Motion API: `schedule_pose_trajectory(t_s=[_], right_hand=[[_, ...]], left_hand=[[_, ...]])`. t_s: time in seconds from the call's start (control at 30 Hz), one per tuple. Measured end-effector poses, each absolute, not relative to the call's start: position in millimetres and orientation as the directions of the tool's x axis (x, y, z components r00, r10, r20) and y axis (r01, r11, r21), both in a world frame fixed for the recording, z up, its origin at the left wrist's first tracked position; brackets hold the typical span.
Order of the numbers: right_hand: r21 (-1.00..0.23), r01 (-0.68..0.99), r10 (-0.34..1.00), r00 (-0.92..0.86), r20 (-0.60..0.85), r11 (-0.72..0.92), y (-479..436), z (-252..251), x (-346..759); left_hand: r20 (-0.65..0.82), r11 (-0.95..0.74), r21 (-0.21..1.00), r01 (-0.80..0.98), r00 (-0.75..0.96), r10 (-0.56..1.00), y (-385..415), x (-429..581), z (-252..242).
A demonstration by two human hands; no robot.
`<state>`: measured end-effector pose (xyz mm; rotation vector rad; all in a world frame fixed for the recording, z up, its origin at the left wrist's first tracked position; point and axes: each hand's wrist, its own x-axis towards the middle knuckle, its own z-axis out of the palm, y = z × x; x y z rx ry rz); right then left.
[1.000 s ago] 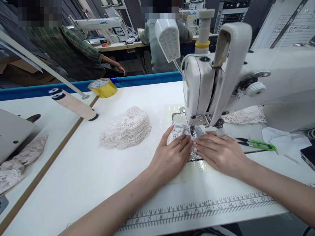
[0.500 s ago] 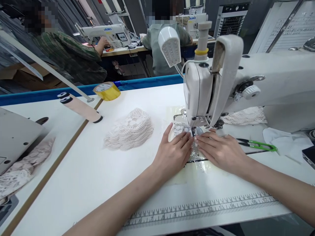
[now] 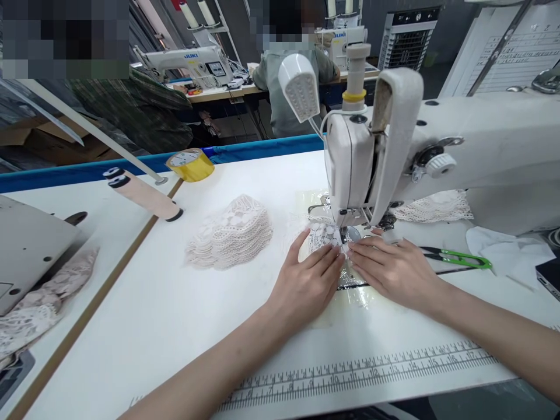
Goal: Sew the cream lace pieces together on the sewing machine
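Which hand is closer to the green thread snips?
Right. The right hand is beside the green thread snips; the left hand is farther away, past the right hand.

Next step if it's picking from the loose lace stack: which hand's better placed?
Left, probably. The lace stack lies on the left hand's side, with bare tabletop between. The right hand is farther off and would have to cross the left.

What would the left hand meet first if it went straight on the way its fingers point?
Probably the presser foot, just ahead of the left hand; the right hand lies nearly as close, and depth there is unclear.
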<state>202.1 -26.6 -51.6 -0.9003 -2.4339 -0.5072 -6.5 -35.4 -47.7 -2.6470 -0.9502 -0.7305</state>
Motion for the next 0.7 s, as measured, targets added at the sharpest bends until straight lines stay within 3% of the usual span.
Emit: schedule_pose_trajectory(t_s=[0.27,0.7], right_hand=[[0.224,0.702,0.511,-0.666,0.544,0.676,-23.7,-50.5,200.9],[0.171,0.711,0.531,-0.642,0.553,0.682,-25.7,-48.6,198.9]], left_hand=[[0.519,-0.738,-0.052,0.673,0.650,0.555,-29.7,-2.6,-47.7],[0.528,-0.736,-0.032,0.676,0.637,0.562,-33.3,-4.0,-49.2]])
